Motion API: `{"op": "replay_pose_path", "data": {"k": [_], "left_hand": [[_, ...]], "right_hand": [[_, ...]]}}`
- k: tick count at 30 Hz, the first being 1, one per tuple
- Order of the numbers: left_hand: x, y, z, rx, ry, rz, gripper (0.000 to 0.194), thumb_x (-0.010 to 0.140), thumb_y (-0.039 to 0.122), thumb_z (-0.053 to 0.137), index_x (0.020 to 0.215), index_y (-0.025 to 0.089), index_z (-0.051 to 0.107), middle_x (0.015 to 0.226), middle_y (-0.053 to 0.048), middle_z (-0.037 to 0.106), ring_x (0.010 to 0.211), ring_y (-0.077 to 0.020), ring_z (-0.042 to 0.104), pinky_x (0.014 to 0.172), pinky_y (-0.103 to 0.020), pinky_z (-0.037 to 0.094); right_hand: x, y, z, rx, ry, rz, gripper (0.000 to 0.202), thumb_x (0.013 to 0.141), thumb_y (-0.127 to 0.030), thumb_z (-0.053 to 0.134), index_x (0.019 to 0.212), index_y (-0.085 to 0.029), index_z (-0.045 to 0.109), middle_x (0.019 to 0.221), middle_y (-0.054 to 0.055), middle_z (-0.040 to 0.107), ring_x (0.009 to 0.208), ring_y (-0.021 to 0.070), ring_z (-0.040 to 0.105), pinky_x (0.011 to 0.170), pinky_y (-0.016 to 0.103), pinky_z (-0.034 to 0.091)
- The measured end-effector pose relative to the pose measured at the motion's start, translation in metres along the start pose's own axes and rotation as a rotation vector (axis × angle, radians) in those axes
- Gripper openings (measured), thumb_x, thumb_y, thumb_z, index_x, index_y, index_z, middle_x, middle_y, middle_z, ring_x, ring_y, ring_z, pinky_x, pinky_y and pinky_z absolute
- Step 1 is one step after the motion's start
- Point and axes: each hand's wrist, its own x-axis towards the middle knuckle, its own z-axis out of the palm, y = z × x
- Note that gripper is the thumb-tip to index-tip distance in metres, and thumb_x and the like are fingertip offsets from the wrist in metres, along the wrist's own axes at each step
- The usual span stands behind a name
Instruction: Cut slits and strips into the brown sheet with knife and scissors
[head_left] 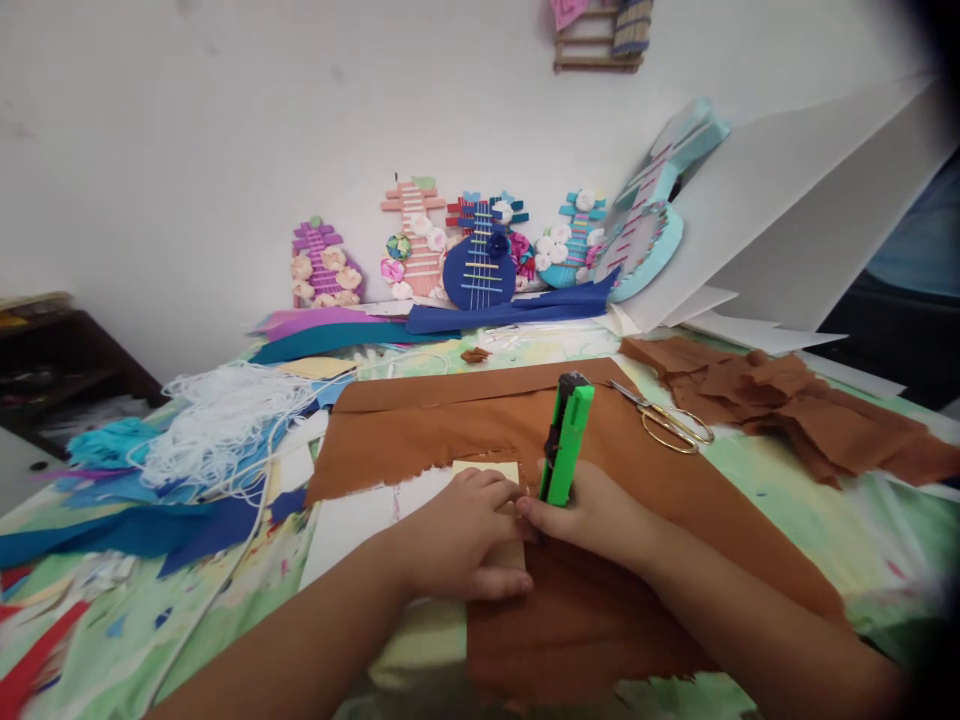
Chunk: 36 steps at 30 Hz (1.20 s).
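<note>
My left hand (469, 530) lies over a pale yellow card strip (487, 467), its fingers bent and its thumb along the lower edge, holding it down. Under the strip, white card (349, 525) and rust-brown sheet material (405, 430) meet along a ragged edge. In my closed right hand (600, 515) a green and black tool (566, 445) stands nearly upright; its lower end is mostly hidden by my fingers, and its exact kind cannot be made out. The fingertips of both hands almost meet at the strip's right edge.
Gold-handled scissors (675, 428) rest on the brown sheet's right side. Crumpled brown pieces (780, 405) lie beyond. Tangled white cord (221, 420) and blue scraps (112, 535) are left. Several decorated lute-shaped crafts (480, 255) lean against the wall; white boards (810, 200) stand right.
</note>
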Motion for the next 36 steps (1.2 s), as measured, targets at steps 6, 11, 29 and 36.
{"op": "replay_pose_path", "data": {"k": [6,11,29,36], "left_hand": [[-0.001,-0.002,0.001,-0.034,0.016,0.02,0.033,0.071,0.041,0.062,0.098,0.023,0.055,0.103,-0.004,0.051,0.092,-0.0218,0.046,0.081,-0.034,0.033],[-0.003,-0.001,0.0,-0.016,0.038,0.057,0.023,0.074,0.039,0.059,0.088,0.021,0.057,0.098,-0.004,0.053,0.088,-0.0202,0.048,0.08,-0.033,0.034],[-0.005,0.001,0.007,0.037,0.076,0.152,0.018,0.076,0.038,0.056,0.085,0.022,0.059,0.1,0.002,0.058,0.089,-0.0168,0.05,0.082,-0.03,0.033],[-0.005,0.002,0.006,-0.004,0.061,0.106,0.02,0.074,0.039,0.058,0.084,0.022,0.059,0.099,0.001,0.058,0.086,-0.018,0.05,0.08,-0.03,0.034]], "right_hand": [[-0.015,-0.013,0.007,-0.052,0.107,0.049,0.021,0.069,-0.032,0.053,0.058,-0.018,0.041,0.054,-0.004,0.047,0.051,0.0088,0.042,0.047,0.021,0.029],[-0.025,-0.01,0.019,-0.08,0.254,0.09,0.019,0.07,-0.03,0.048,0.059,-0.02,0.035,0.052,-0.005,0.043,0.048,0.009,0.041,0.045,0.021,0.029],[-0.04,0.007,0.028,-0.062,0.459,0.021,0.017,0.075,-0.031,0.045,0.065,-0.021,0.036,0.059,-0.004,0.046,0.057,0.012,0.049,0.055,0.023,0.04],[-0.04,0.011,0.03,-0.142,0.421,0.045,0.02,0.076,-0.032,0.045,0.062,-0.021,0.035,0.055,-0.004,0.044,0.053,0.0113,0.047,0.052,0.022,0.039]]}}
